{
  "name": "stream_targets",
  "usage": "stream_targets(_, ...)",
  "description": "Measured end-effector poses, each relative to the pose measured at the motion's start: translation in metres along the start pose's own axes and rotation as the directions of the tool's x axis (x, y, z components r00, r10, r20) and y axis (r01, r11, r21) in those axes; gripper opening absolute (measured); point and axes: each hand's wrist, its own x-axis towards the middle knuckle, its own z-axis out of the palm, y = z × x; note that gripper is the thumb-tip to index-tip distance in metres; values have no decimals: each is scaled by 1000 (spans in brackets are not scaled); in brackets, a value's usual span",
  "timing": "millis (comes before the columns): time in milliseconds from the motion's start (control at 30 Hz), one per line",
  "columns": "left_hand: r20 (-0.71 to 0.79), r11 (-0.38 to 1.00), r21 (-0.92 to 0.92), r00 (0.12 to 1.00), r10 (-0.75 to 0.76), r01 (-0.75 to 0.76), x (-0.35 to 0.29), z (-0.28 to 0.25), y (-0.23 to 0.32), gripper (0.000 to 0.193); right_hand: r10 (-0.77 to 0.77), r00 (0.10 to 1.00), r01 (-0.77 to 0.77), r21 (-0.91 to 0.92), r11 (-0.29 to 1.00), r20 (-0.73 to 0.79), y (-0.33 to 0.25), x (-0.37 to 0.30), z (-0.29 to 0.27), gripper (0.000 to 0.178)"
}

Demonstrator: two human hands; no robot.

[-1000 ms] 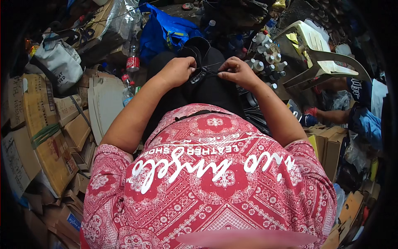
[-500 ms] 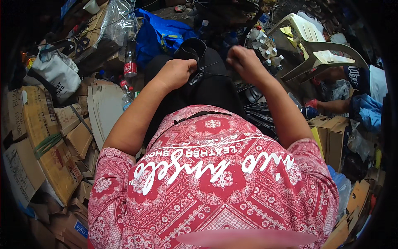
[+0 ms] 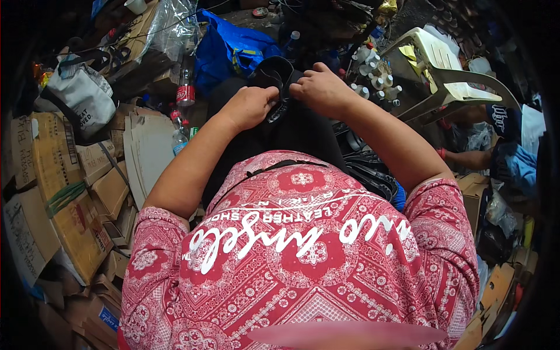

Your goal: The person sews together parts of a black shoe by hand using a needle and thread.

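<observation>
A black piece that looks like a shoe upper (image 3: pixel 279 83), with a curved, open top and thin cords along it, stands over my dark-clothed lap. My left hand (image 3: pixel 251 106) grips its left side, thumb and fingers pressed together. Against its right edge my right hand (image 3: pixel 324 90) is closed in a pinch. What sits between those right fingertips is too small to make out. The lower end of the piece merges with the dark trousers (image 3: pixel 309 131) behind it.
Beyond my knees lies a blue bag (image 3: pixel 233 46). Several white-capped bottles (image 3: pixel 373 73) stand right of it, near a white plastic chair (image 3: pixel 437 58). Flattened cardboard (image 3: pixel 64 175) is piled at left, beside a white bag (image 3: pixel 81 96). At right another person's arm (image 3: pixel 469 158) shows.
My right hand has moved left and in to the black shoe upper, from a spot apart from it. My left hand keeps its grip, with only a slight shift.
</observation>
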Motion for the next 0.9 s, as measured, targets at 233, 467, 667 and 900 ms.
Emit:
stream_targets(233,-3,994,99,999,50,-49,-3,3,-6,10,-37,996,38,4,999,-82,1,4,10,21)
stream_targets(467,-116,941,336,990,84,-40,-61,-27,-33,17,42,996,-36,65,997,-83,29,-28,38,25)
stream_targets(667,-278,915,-366,919,-280,168,-112,-78,-31,9,400,908,-205,700,685,-125,50,-40,41,17)
stream_targets(900,-368,247,-906,928,-61,-343,-26,-55,51,17,487,868,237,942,-237,-95,-5,32,21,19)
